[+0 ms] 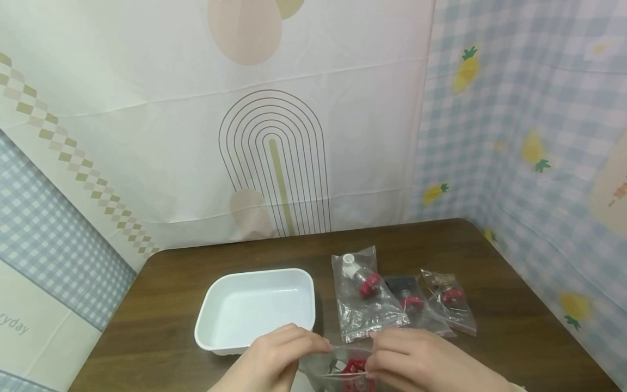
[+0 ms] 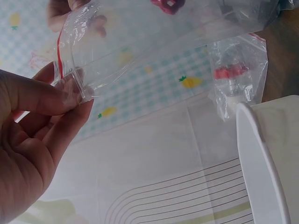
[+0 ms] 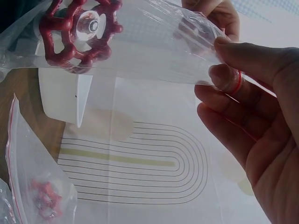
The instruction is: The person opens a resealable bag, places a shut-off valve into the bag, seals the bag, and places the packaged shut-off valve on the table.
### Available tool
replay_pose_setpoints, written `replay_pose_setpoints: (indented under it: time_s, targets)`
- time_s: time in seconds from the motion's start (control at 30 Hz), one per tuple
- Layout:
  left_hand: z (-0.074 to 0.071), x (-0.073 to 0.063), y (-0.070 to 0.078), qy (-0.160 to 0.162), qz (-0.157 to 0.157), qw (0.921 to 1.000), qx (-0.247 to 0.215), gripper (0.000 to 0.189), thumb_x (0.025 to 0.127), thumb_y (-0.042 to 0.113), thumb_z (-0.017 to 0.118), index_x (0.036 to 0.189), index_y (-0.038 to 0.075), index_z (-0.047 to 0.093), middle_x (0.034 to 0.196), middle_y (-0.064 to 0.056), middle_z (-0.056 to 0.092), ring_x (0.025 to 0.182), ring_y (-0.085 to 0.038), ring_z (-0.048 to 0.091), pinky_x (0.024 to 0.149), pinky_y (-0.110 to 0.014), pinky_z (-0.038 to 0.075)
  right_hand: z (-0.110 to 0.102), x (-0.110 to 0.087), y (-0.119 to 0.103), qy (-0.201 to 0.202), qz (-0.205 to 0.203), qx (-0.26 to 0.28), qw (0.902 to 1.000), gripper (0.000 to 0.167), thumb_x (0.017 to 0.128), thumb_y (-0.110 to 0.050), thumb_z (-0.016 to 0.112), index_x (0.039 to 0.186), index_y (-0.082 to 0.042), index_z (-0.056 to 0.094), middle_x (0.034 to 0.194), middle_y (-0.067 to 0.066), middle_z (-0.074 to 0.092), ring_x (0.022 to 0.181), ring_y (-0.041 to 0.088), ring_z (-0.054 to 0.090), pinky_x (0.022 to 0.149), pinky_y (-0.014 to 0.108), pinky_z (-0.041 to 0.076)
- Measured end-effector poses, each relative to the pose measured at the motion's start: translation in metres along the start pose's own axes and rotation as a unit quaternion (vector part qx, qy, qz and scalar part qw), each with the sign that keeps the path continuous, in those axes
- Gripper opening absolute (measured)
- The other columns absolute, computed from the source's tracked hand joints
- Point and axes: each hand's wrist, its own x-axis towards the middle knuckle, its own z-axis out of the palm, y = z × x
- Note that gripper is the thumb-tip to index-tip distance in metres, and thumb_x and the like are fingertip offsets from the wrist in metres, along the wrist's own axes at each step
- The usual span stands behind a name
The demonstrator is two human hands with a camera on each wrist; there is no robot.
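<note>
Both hands hold a clear zip bag (image 1: 318, 363) near the bottom of the head view, one at each end of its mouth. My left hand (image 1: 274, 356) pinches one side between thumb and fingers; its grip on the plastic by the red zip line shows in the left wrist view. At the other side, my right hand (image 1: 416, 359) pinches the plastic between thumb and fingertips. Inside the bag is a valve with a red handwheel (image 3: 67, 25) and a metal nut at its centre. In the head view the mouth's two edges look parted.
A white plastic tray (image 1: 306, 288) stands left of the bags. Behind the right hand lie a bag with a white, red-handled valve (image 1: 350, 267), a second bagged red-handled valve (image 1: 411, 302) and a third with a brass-coloured part (image 1: 452, 295). Patterned cloth (image 1: 372, 136) hangs behind the brown table (image 1: 161, 305).
</note>
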Motion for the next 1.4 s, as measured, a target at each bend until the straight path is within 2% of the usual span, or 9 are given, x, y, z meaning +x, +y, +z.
replay_pose_setpoints:
  time_s: [0.3,0.4,0.5,0.6,0.73,1.0,1.17,1.27,1.4]
  targets:
    - [0.002,0.0,-0.005,-0.013,0.023,0.9989,0.04,0.058,0.075,-0.014,0.052,0.123,0.017,0.065,0.127,0.003,0.062,0.112,-0.011,0.058,0.094,-0.019,0.047,0.003,0.001,0.005,0.013,-0.022,-0.018,0.9995,0.014,0.096,-0.009,0.068,0.108,-0.017,0.066,0.094,-0.012,0.052,0.084,-0.003,0.047,0.079,0.005,0.038]
    - [0.003,-0.002,-0.005,-0.018,0.016,0.9977,0.064,0.044,0.089,-0.006,0.05,0.122,0.019,0.065,0.132,0.0,0.058,0.117,-0.015,0.057,0.093,-0.021,0.049,0.004,-0.001,0.005,0.014,-0.008,-0.016,0.9997,0.016,0.095,-0.01,0.07,0.109,-0.018,0.066,0.095,-0.013,0.052,0.084,-0.004,0.047,0.078,0.004,0.039]
    - [0.005,-0.006,-0.003,-0.021,-0.005,0.9969,0.075,0.022,0.101,0.015,0.057,0.12,0.022,0.067,0.137,0.0,0.055,0.122,-0.016,0.055,0.092,-0.022,0.051,0.005,-0.004,0.005,0.016,0.003,-0.014,0.9998,0.018,0.095,-0.01,0.07,0.11,-0.018,0.066,0.095,-0.013,0.052,0.084,-0.004,0.047,0.077,0.004,0.039]
    - [0.007,-0.011,0.0,-0.032,-0.032,0.9964,0.071,0.02,0.099,0.032,0.065,0.117,0.024,0.068,0.141,0.002,0.051,0.125,-0.015,0.053,0.091,-0.024,0.053,0.005,-0.005,0.004,0.02,0.012,-0.017,0.9996,0.018,0.095,-0.01,0.069,0.111,-0.019,0.066,0.096,-0.014,0.052,0.085,-0.004,0.046,0.077,0.005,0.039]
    - [0.01,-0.016,0.002,-0.042,-0.053,0.994,0.086,0.019,0.092,0.04,0.072,0.108,0.029,0.07,0.144,0.004,0.051,0.125,-0.014,0.053,0.087,-0.024,0.053,0.005,-0.007,0.003,0.021,0.028,-0.024,0.9991,0.022,0.094,-0.01,0.07,0.113,-0.02,0.066,0.097,-0.015,0.051,0.086,-0.004,0.046,0.077,0.006,0.04]
    - [0.016,-0.019,-0.004,0.02,-0.015,0.9893,0.144,0.008,0.087,0.036,0.079,0.089,0.033,0.072,0.125,0.006,0.059,0.099,-0.008,0.058,0.079,-0.015,0.049,0.004,-0.008,0.005,0.024,0.039,-0.038,0.9982,0.023,0.094,-0.011,0.07,0.115,-0.02,0.067,0.102,-0.017,0.056,0.091,-0.004,0.051,0.082,0.009,0.043]
    - [0.02,-0.02,-0.004,0.05,-0.059,0.9848,0.156,0.014,0.08,0.032,0.085,0.086,0.032,0.072,0.116,0.007,0.058,0.087,-0.006,0.056,0.069,-0.011,0.045,0.006,-0.005,0.007,0.045,0.037,-0.048,0.9971,0.015,0.095,-0.013,0.069,0.109,-0.02,0.067,0.099,-0.016,0.057,0.086,-0.006,0.051,0.08,0.008,0.044]
    - [0.02,-0.022,-0.002,0.041,-0.1,0.9826,0.151,0.014,0.081,0.032,0.084,0.085,0.032,0.07,0.105,0.014,0.055,0.076,0.003,0.053,0.061,-0.008,0.04,0.008,-0.005,0.007,0.056,0.045,-0.046,0.9964,0.014,0.095,-0.013,0.07,0.106,-0.02,0.067,0.095,-0.017,0.056,0.083,-0.007,0.049,0.077,0.006,0.043]
    - [0.019,-0.023,-0.001,0.027,-0.116,0.9821,0.146,0.015,0.083,0.03,0.082,0.084,0.032,0.067,0.079,0.021,0.05,0.061,0.013,0.039,0.054,-0.003,0.031,0.009,-0.005,0.007,0.065,0.051,-0.051,0.9953,0.014,0.094,-0.013,0.071,0.105,-0.021,0.067,0.094,-0.018,0.057,0.083,-0.007,0.05,0.078,0.006,0.043]
